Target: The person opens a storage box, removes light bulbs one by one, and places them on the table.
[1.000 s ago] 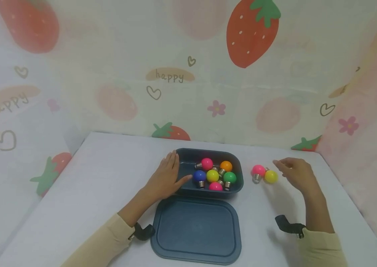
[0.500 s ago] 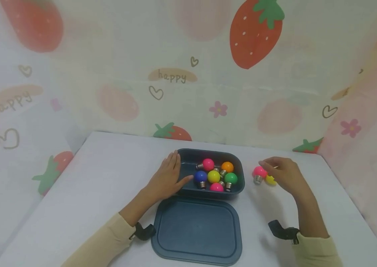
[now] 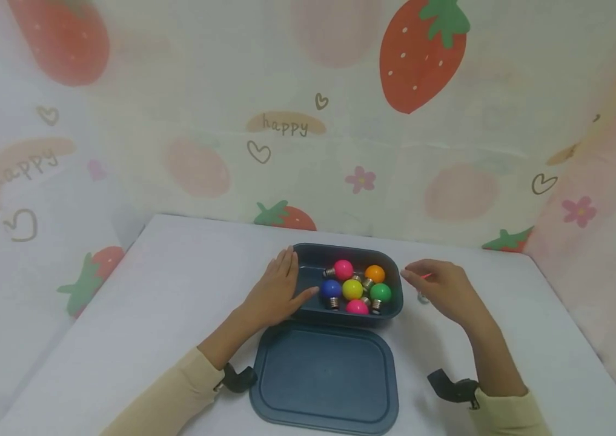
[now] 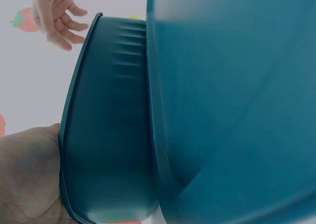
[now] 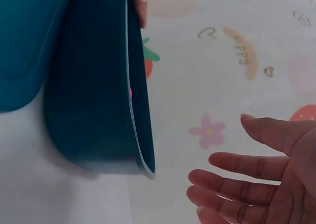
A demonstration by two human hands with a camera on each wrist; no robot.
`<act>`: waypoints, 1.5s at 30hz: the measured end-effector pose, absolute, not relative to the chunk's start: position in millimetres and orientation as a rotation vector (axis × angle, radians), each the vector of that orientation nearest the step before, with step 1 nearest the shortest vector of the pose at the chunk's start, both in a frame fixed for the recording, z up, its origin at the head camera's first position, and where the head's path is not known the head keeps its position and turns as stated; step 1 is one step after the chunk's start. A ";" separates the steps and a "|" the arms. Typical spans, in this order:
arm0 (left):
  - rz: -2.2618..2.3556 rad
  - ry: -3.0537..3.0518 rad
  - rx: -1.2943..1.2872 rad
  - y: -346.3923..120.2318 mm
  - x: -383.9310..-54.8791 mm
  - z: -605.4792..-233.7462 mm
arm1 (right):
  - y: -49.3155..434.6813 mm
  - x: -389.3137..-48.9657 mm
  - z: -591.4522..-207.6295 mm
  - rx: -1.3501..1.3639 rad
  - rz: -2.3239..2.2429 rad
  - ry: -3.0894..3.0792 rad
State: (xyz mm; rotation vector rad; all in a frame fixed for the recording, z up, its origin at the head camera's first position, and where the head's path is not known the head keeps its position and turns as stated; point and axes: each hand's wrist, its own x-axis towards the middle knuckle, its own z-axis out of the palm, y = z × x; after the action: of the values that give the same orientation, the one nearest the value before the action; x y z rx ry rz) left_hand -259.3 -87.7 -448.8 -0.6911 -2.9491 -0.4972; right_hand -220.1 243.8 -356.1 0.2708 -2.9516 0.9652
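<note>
My left hand [image 3: 275, 287] rests against the left end of a dark blue-green box [image 3: 309, 274], fingers along the rim and thumb stretched over the inside. Several coloured light bulbs with metal screw bases lie in the box, among them a blue bulb [image 3: 331, 288], a yellow bulb [image 3: 352, 289], a green bulb [image 3: 381, 293] and an orange bulb [image 3: 375, 274]. Just right of the box hovers my right hand [image 3: 444, 290], mostly covering a pink bulb on the table; its base [image 3: 423, 298] peeks out below. In the right wrist view the fingers [image 5: 237, 187] are spread and hold nothing.
A flat lid [image 3: 324, 375] of the same colour lies in front of the box, close to its near wall. The white table [image 3: 204, 266] meets a strawberry-patterned backdrop [image 3: 204, 91] behind and at both sides.
My right hand has moved left toward the box, passing over the yellow and pink bulbs on the table, which it now mostly hides. My left hand stays at the box.
</note>
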 end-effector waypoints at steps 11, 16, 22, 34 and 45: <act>-0.492 -2.950 -0.694 -87.4 -256.9 -445.3 | 210.5 -219.5 -358.4 0.433 0.918 -2.969; -0.493 -2.946 -0.696 -87.6 -257.8 -444.9 | 197.2 -225.7 -357.0 0.530 0.850 -2.998; -0.497 -2.948 -0.686 -88.0 -259.1 -446.7 | 184.5 -234.8 -359.4 0.598 0.822 -3.037; -0.479 -2.946 -0.700 -89.9 -259.1 -445.7 | 157.6 -257.5 -364.9 0.829 0.727 -3.043; -0.469 -2.922 -0.726 -90.0 -260.7 -447.7 | 137.5 -270.4 -379.6 0.908 0.648 -3.059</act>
State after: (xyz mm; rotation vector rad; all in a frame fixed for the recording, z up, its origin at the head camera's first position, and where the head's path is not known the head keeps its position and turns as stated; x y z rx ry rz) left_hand -260.7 -90.0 -447.7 -0.7263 -2.9223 -0.4686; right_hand -270.4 137.5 -379.6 0.9080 -3.0588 0.6484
